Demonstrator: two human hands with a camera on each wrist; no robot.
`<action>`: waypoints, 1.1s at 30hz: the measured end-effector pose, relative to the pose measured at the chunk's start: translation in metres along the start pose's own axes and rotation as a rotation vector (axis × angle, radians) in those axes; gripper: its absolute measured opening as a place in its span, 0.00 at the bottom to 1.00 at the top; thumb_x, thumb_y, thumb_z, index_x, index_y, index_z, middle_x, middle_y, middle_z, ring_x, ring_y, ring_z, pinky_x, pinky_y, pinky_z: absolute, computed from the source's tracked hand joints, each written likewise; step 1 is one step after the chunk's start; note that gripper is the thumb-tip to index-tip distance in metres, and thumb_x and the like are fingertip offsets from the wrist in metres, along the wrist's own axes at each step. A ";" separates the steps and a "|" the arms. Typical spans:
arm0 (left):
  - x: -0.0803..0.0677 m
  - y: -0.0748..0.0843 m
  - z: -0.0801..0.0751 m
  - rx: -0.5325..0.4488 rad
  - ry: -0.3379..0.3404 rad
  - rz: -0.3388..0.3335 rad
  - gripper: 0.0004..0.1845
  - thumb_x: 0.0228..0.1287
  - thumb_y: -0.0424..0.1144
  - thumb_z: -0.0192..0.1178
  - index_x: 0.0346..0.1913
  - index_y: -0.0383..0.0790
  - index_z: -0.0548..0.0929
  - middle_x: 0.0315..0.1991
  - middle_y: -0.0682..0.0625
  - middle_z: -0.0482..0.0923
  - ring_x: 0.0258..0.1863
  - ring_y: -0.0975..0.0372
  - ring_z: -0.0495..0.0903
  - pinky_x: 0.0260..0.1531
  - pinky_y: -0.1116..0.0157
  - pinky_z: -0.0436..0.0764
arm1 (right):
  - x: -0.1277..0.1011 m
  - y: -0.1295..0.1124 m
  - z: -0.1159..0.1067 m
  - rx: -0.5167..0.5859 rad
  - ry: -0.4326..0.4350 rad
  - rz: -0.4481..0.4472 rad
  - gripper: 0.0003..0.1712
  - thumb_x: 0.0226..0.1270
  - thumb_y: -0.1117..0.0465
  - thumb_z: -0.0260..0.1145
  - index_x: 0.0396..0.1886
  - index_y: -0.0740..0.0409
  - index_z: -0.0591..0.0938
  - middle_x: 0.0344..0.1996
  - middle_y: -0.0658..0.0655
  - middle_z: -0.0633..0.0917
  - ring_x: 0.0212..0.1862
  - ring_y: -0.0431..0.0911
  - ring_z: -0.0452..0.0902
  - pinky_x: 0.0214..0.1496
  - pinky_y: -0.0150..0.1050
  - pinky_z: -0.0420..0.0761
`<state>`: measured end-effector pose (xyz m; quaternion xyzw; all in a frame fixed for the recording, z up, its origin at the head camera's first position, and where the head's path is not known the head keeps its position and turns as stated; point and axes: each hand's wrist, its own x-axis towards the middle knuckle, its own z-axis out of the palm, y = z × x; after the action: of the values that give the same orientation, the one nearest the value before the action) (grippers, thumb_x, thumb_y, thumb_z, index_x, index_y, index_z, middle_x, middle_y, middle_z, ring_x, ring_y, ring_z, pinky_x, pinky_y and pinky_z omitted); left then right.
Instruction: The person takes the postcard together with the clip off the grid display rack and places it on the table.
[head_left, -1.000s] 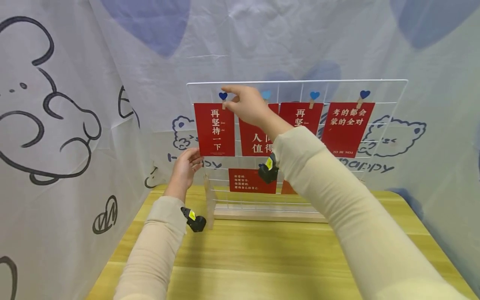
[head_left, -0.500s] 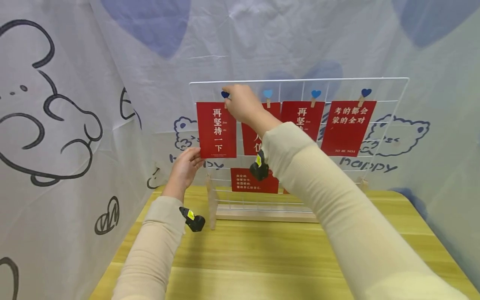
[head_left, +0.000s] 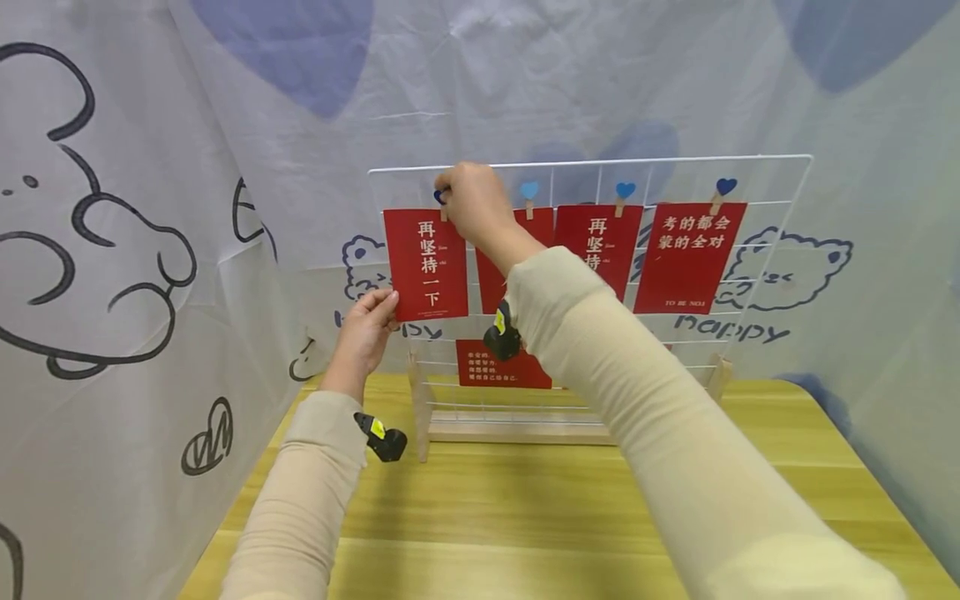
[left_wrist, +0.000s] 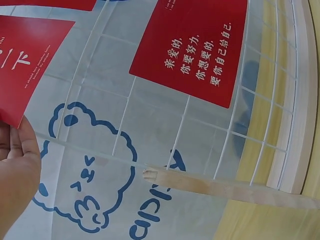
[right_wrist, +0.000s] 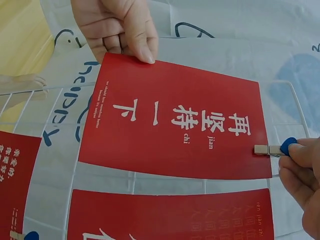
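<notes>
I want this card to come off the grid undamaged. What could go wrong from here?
The right hand pinches the heart clip while the left hand holds the red card by its bottom corner. Pulling before the clip opens could tear or crease the card's top edge. The wire grid stands upright in a wooden base; a tug might tip it.

Your wire grid [head_left: 780, 250] stands upright in a wooden base [head_left: 525, 432] at the back of the table [head_left: 525, 517], before the cloth backdrop [head_left: 150, 167]. Four cards hang side by side along its top row; your leftmost card [head_left: 425, 265] sits above and left of the lower card [head_left: 480, 367]
</notes>
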<state>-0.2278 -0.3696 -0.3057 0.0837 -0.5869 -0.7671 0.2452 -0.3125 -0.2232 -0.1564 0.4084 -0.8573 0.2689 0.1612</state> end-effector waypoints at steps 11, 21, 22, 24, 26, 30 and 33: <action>0.001 0.006 0.001 0.063 0.070 0.022 0.05 0.60 0.34 0.51 0.38 0.42 0.74 0.34 0.53 0.73 0.30 0.66 0.72 0.32 0.74 0.71 | -0.004 0.003 0.002 0.047 0.042 -0.012 0.11 0.62 0.66 0.53 0.41 0.59 0.79 0.39 0.53 0.79 0.42 0.43 0.72 0.43 0.30 0.72; 0.001 0.009 0.000 0.156 0.211 0.058 0.10 0.57 0.35 0.55 0.42 0.36 0.76 0.32 0.55 0.74 0.29 0.66 0.71 0.35 0.71 0.70 | -0.011 0.002 0.013 0.034 0.156 -0.083 0.09 0.61 0.69 0.52 0.38 0.63 0.77 0.37 0.56 0.78 0.42 0.46 0.73 0.46 0.31 0.71; 0.001 0.009 -0.001 0.166 0.219 0.059 0.11 0.57 0.35 0.55 0.43 0.36 0.76 0.33 0.55 0.73 0.30 0.66 0.72 0.35 0.72 0.71 | -0.011 0.002 0.014 0.033 0.165 -0.087 0.09 0.61 0.69 0.52 0.38 0.63 0.77 0.37 0.56 0.79 0.42 0.46 0.73 0.46 0.31 0.71; 0.002 0.009 -0.002 0.173 0.228 0.061 0.12 0.57 0.35 0.55 0.44 0.34 0.76 0.35 0.54 0.73 0.31 0.66 0.73 0.35 0.72 0.71 | -0.011 0.002 0.016 0.043 0.179 -0.088 0.08 0.61 0.69 0.52 0.37 0.63 0.77 0.36 0.56 0.78 0.41 0.46 0.73 0.44 0.31 0.72; 0.001 0.010 -0.002 0.181 0.238 0.061 0.12 0.57 0.35 0.56 0.43 0.34 0.76 0.36 0.53 0.73 0.32 0.65 0.73 0.36 0.72 0.71 | -0.013 0.003 0.018 0.057 0.192 -0.089 0.08 0.61 0.70 0.51 0.37 0.63 0.76 0.36 0.56 0.78 0.41 0.45 0.72 0.44 0.31 0.72; 0.001 0.010 -0.001 0.184 0.253 0.068 0.12 0.57 0.34 0.56 0.43 0.34 0.76 0.36 0.52 0.73 0.34 0.64 0.73 0.39 0.70 0.72 | -0.016 0.005 0.020 0.083 0.232 -0.102 0.07 0.61 0.71 0.51 0.36 0.64 0.75 0.35 0.57 0.77 0.40 0.45 0.72 0.42 0.30 0.72; 0.001 0.012 0.000 0.176 0.258 0.072 0.12 0.57 0.34 0.55 0.44 0.34 0.76 0.37 0.51 0.74 0.35 0.63 0.74 0.42 0.69 0.72 | -0.017 0.004 0.019 0.091 0.264 -0.118 0.07 0.61 0.72 0.50 0.35 0.65 0.74 0.34 0.57 0.76 0.39 0.45 0.72 0.42 0.29 0.72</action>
<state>-0.2256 -0.3721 -0.2942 0.1816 -0.6180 -0.6863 0.3378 -0.3065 -0.2217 -0.1817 0.4261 -0.7901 0.3490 0.2691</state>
